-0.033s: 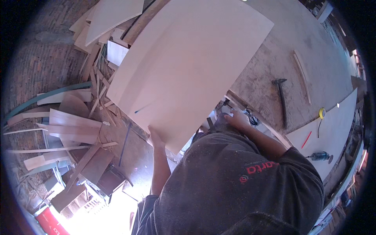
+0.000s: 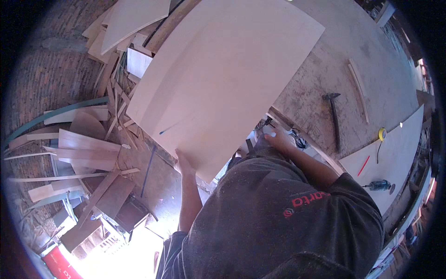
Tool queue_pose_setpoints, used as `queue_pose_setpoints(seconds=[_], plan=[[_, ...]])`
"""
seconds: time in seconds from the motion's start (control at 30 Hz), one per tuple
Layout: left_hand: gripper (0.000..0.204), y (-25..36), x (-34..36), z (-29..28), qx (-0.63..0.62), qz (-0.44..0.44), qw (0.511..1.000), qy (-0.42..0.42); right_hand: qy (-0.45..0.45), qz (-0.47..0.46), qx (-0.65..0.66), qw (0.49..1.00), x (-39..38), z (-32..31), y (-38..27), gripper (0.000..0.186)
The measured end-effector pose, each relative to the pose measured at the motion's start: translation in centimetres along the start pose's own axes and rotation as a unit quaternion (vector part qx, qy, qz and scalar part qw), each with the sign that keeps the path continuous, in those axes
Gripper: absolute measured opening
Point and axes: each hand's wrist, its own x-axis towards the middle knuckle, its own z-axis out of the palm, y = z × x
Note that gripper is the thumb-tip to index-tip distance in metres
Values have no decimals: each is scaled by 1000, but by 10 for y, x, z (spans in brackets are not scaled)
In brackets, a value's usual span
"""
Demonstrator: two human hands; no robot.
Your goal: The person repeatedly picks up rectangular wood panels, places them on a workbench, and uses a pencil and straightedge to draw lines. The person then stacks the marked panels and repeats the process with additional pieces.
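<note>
A large pale plywood sheet [image 2: 223,69] lies at a slant over the workbench and reaches past its near left edge. My left hand [image 2: 183,163] grips the sheet's near left edge, with the thumb on top and the other fingers hidden beneath. My right hand [image 2: 277,141] is close to my waist, beside the sheet's near right edge. Its fingers are partly hidden against the dark clothing, so what they hold, if anything, does not show. A short dark streak [image 2: 169,129] marks the sheet's surface near my left hand.
On the workbench [image 2: 309,74] at right lie a hammer [image 2: 333,122] and a wooden strip [image 2: 358,91]. A second pale board [image 2: 395,156] carries a yellow tape measure [image 2: 382,134], a red pencil-like stick [image 2: 364,166] and a power tool [image 2: 380,185]. Wood offcuts [image 2: 90,151] crowd the left floor.
My right hand has shifted very slightly near my waist. The plywood sheet and my left hand have stayed put.
</note>
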Motion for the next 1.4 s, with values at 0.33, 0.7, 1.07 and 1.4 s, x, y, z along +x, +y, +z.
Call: queue_pose_setpoints(seconds=[0.33, 0.7, 1.07, 1.4], plan=[[56, -19, 38, -24, -82, 12, 995, -47, -29, 328, 471, 818, 64, 73, 7, 44], [39, 12, -8, 8, -79, 19, 997, -7, -182, 230, 411, 863, 66, 135, 79, 37], [53, -23, 37, -16, -80, 25, 996, -5, -325, 139, 82, 932, 60, 34, 66, 33], [52, -2, 13, -11, -66, 3, 998, -1, -255, 260, 186, 913, 45, -35, -5, 33]])
